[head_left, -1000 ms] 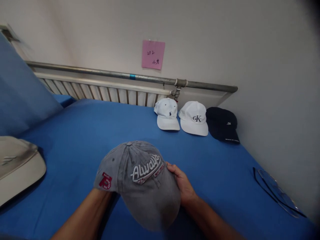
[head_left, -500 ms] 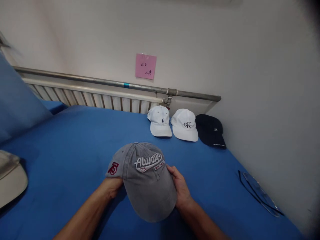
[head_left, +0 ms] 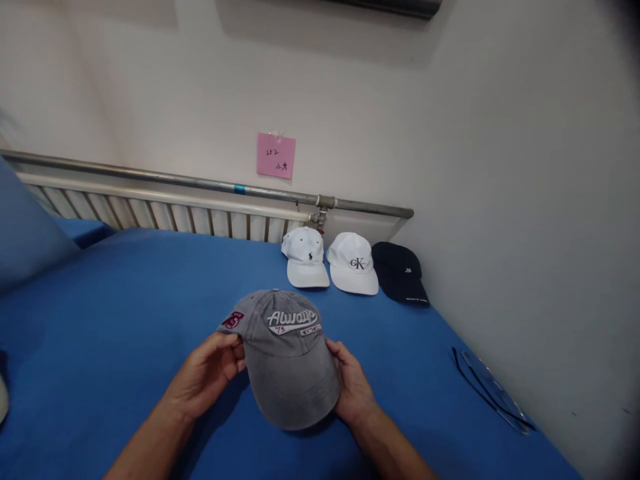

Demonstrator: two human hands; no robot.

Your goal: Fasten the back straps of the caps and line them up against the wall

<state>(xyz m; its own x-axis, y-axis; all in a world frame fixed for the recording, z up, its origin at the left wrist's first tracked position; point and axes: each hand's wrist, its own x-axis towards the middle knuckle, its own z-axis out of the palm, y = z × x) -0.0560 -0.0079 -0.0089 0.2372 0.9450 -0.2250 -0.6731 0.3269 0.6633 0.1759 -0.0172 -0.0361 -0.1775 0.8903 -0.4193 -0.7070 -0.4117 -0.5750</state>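
Note:
A grey cap (head_left: pixel 293 360) with white "Always" lettering and a red side patch is held above the blue surface, its brim towards me. My left hand (head_left: pixel 207 373) grips its left edge below the patch, thumb on the outside and fingers curled under. On the other side my right hand (head_left: pixel 353 383) holds the brim's right edge, some fingers hidden beneath. Behind it stand a white cap with a small dark logo (head_left: pixel 306 257), a white cap with "CK" letters (head_left: pixel 353 263) and a black cap (head_left: pixel 400 273), side by side.
Glasses (head_left: pixel 493 390) lie on the blue sheet (head_left: pixel 150 300) along the right wall. A radiator (head_left: pixel 165 217) and a metal pipe (head_left: pixel 190 183) run behind. A pink note (head_left: pixel 276 155) is on the wall. A pale object (head_left: pixel 3 400) shows at the left edge.
The view has shifted, so the beige cap at left is almost out of frame. My left hand has moved up the grey cap's side, showing its thumb and fingers. The grey cap is tilted slightly differently.

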